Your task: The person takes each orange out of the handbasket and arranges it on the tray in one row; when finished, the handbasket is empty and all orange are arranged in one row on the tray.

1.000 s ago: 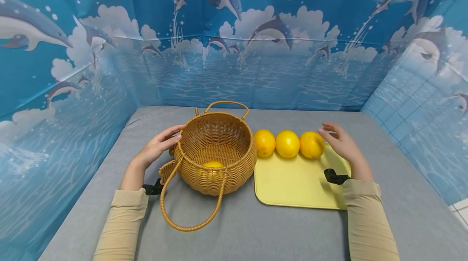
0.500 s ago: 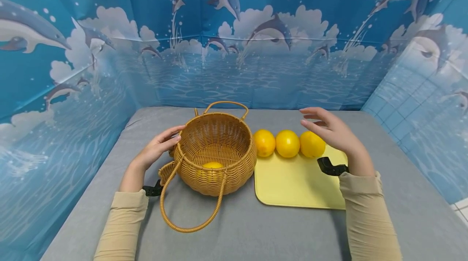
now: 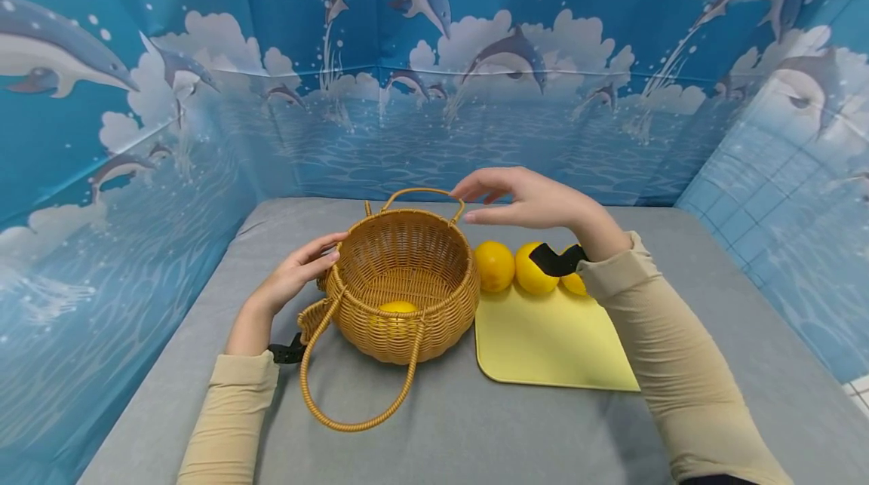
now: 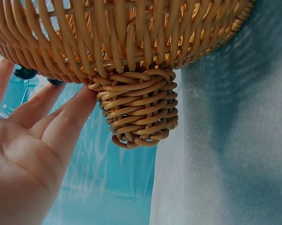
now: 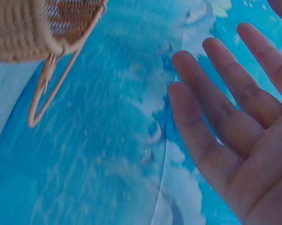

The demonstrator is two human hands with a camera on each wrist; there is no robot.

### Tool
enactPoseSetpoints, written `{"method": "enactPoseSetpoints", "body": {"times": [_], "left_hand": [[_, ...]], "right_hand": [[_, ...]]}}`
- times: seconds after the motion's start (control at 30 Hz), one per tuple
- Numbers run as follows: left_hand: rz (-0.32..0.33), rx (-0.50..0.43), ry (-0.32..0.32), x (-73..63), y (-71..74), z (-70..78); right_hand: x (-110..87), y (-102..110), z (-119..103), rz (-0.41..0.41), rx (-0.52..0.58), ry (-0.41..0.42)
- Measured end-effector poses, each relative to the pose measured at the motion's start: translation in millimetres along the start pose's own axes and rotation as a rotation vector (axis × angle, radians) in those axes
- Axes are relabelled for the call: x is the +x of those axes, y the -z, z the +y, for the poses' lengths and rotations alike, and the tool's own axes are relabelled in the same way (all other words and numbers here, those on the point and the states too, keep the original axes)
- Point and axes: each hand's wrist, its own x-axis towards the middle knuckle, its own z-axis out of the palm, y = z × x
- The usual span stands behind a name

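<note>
My left hand (image 3: 288, 277) touches the left side of a wicker basket (image 3: 437, 334) near its rim. In the left wrist view, its extended fingers lie against the weave beside a small woven knob (image 4: 141, 108). One orange (image 3: 398, 307) sits inside the basket, partly hidden by the front rim. My right hand (image 3: 532, 202) hovers above the table by the far handle (image 3: 414, 190), fingers loosely extended. Nothing is in its palm in the right wrist view, where the basket (image 5: 16, 30) appears at upper left.
Right of the basket, oranges (image 3: 494, 266) stand in a row along the back of a yellow tray (image 3: 550, 353); my right forearm partly covers the tray. The near handle (image 3: 356, 425) lies folded down toward the front. A dolphin-print curtain (image 3: 380, 130) closes off the back.
My right hand has risen from beside the rightmost orange and swept left over the row to the basket's far right side. The left hand and basket have stayed put.
</note>
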Motion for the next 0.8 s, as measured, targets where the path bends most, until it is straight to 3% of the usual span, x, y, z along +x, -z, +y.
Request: {"method": "enactPoseSetpoints", "body": {"times": [0.13, 0.43, 0.8], "left_hand": [[-0.002, -0.003, -0.004, -0.2, -0.2, 0.3], [0.003, 0.006, 0.009, -1.5, 0.7, 0.3], [0.001, -0.002, 0.021, 0.5, -0.3, 1.3]], "right_hand": [[27.3, -7, -3, -0.107, 0.006, 0.042], [78.5, -36, 0, -0.32, 0.07, 0.052], [113.6, -63, 3, -0.504, 0.099, 0.098]]}}
